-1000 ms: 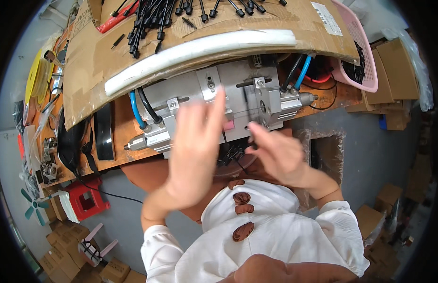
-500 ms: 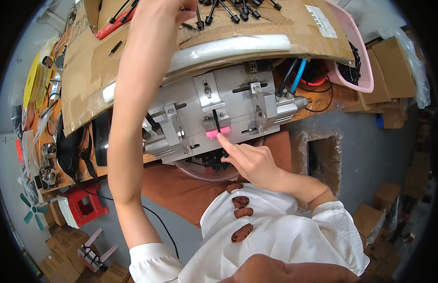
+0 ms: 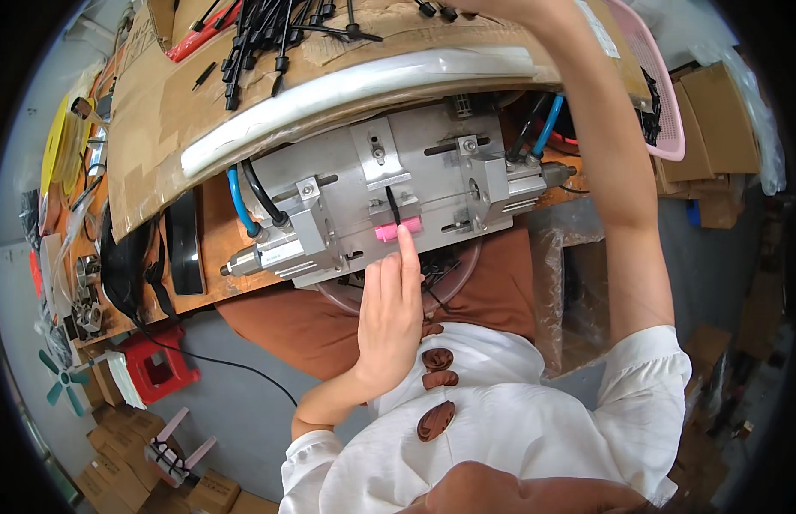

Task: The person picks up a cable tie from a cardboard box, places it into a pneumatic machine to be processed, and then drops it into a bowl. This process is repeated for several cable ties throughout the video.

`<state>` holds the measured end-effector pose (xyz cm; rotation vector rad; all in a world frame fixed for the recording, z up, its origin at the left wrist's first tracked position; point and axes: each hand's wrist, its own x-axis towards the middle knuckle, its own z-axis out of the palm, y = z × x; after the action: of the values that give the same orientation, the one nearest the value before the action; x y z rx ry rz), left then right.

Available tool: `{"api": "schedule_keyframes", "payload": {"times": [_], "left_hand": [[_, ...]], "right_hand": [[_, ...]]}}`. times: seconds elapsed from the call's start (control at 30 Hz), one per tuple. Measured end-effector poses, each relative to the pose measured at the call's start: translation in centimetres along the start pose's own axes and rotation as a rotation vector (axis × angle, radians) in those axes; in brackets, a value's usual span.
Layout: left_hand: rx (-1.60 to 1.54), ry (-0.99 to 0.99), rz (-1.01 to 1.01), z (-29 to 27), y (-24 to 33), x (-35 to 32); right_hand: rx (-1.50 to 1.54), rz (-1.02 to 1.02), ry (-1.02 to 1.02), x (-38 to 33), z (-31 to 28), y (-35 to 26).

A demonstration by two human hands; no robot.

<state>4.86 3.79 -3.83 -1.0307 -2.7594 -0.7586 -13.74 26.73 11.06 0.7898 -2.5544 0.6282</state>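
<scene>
My left hand (image 3: 393,308) is at the near side of a metal fixture (image 3: 432,128), fingers stretched out. Its index fingertip rests at a pink block (image 3: 386,232), where the lower end of a thin black rod (image 3: 393,204) lies. The rod's upper end meets a metal bracket (image 3: 380,156) in the middle of the fixture. My right arm reaches far forward over the cardboard; my right hand (image 3: 501,7) is mostly cut off by the upper edge, its fingers hidden. Near it lie a few black capped rods (image 3: 436,10).
A pile of black rods (image 3: 265,38) lies on the cardboard sheet (image 3: 158,128), behind a white foam roll (image 3: 355,94). Metal cylinders with blue and black hoses (image 3: 237,201) flank the fixture. A clear bowl (image 3: 466,265) of black parts sits below; a pink basket (image 3: 668,128) stands right.
My hands have swapped places: the left came down from the cardboard to the pink block, while the right left the block and reached up to the far edge.
</scene>
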Motion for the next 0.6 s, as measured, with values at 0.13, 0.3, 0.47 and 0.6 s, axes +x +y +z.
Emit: {"api": "schedule_keyframes", "payload": {"times": [0.13,0.3,0.47,0.6], "left_hand": [[0.088,-0.031,0.035,0.1,-0.3,0.4],[0.106,-0.047,0.042,-1.4,-0.8,0.6],[0.02,0.292,0.284,-7.2,-1.9,11.0],[0.243,0.318,0.253,-8.5,-3.9,19.7]], "right_hand": [[0.357,0.377,0.204,-4.0,-3.2,-4.2],[0.438,0.261,0.338,-13.4,1.9,-9.4],[0.146,0.275,0.24,-20.7,9.4,-14.6],[0.142,0.29,0.178,-21.2,13.3,-15.3]]}}
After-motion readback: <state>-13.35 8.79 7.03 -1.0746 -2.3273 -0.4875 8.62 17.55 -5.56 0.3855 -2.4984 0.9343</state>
